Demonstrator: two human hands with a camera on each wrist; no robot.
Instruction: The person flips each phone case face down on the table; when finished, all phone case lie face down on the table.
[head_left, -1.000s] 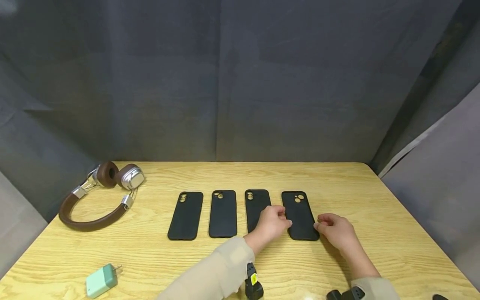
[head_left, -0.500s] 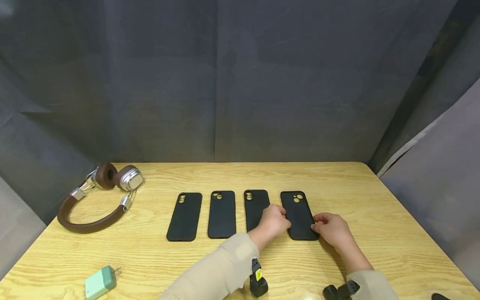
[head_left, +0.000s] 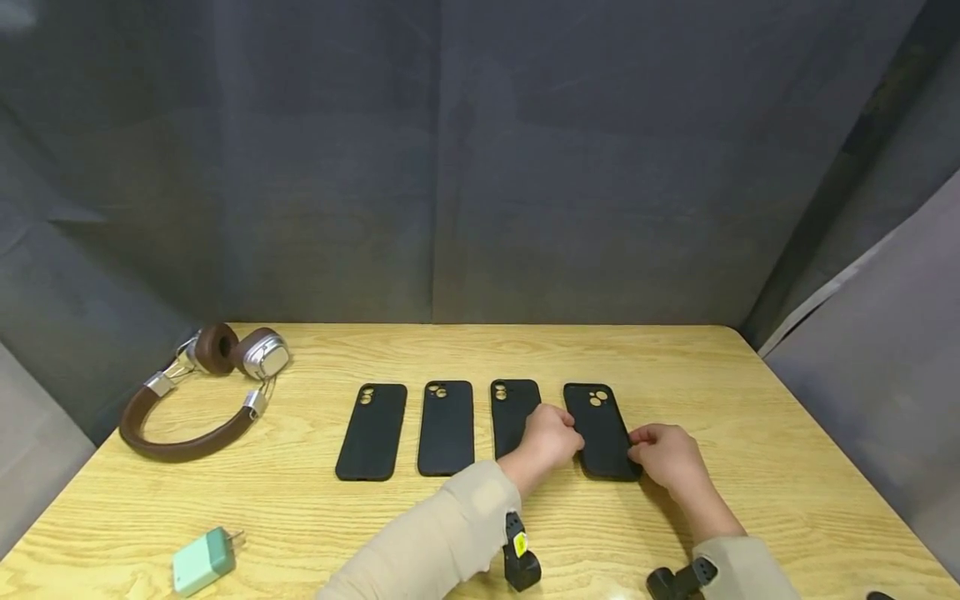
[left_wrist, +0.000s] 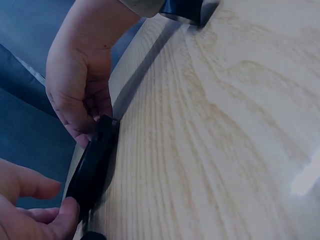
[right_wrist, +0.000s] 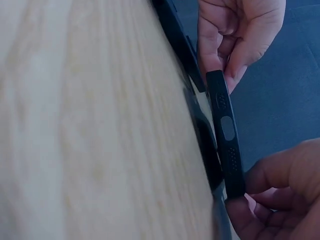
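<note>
A black phone case (head_left: 600, 433) lies rightmost in a row, its raised rim showing and its camera cut-out at the top right. My left hand (head_left: 546, 440) pinches its left edge near the lower end. On the opposite edge my right hand (head_left: 667, 458) grips it between thumb and fingers. The right wrist view shows the case's bottom edge (right_wrist: 228, 132) with a port opening, a narrow dark gap and shadow below it. Left of it lies another black phone case (head_left: 513, 417), partly hidden by my left hand. Two more phone cases, a middle one (head_left: 446, 429) and a leftmost one (head_left: 372, 433), continue the row.
Brown and silver headphones (head_left: 187, 450) rest at the far left of the wooden table (head_left: 300, 517). A mint-green charger plug (head_left: 202, 562) lies near the front left. Dark cloth (head_left: 450, 167) hangs behind the table. A small black object (head_left: 879, 596) shows at the bottom right.
My right hand has closed in slightly on the case's right edge, and my left hand has shifted a little on the left edge. The other cases, headphones and charger have stayed put.
</note>
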